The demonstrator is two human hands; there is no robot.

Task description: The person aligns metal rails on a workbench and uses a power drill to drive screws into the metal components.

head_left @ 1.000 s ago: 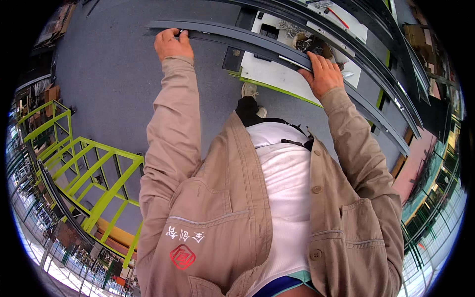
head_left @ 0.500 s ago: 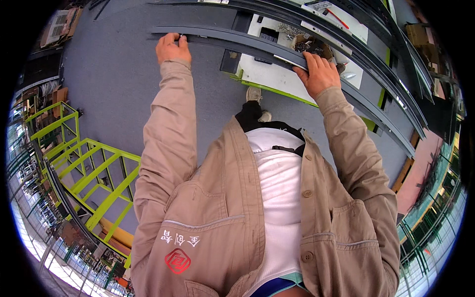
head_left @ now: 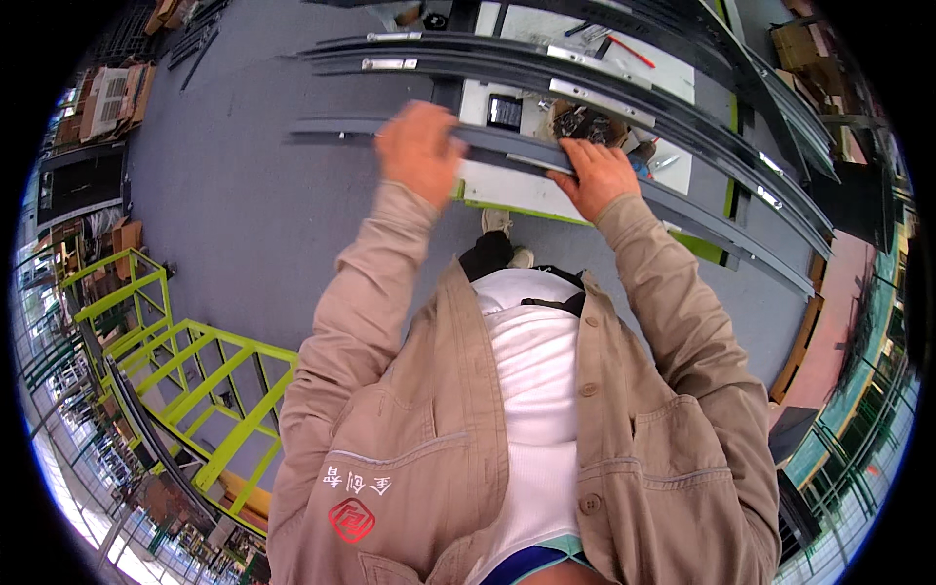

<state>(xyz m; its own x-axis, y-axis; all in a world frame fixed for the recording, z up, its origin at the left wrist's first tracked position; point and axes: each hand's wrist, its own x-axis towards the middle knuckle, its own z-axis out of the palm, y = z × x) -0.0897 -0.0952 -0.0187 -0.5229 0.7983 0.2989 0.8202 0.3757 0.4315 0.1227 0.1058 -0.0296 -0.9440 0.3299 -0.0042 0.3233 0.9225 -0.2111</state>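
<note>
A long grey metal profile lies crosswise in front of me over the near edge of a white-topped bench. My right hand is closed around it, thumb on the near side and fingers over the far side. Smeared by motion, my left hand is at the profile's left part, and whether its fingers grip is not clear. Past the held profile lie several dark profiles, some with silver plates on them. A container of small metal hardware stands on the bench, partly hidden.
On the bench are a black box-like item and a red pen-like stick. A yellow-green metal frame stands on the grey floor to my left. Cardboard boxes sit far left. The profile ends stick out past the bench on both sides.
My left hand has moved right along the profile, away from its left end. My right hand stays on the profile. The bench and other profiles show lower in the picture.
</note>
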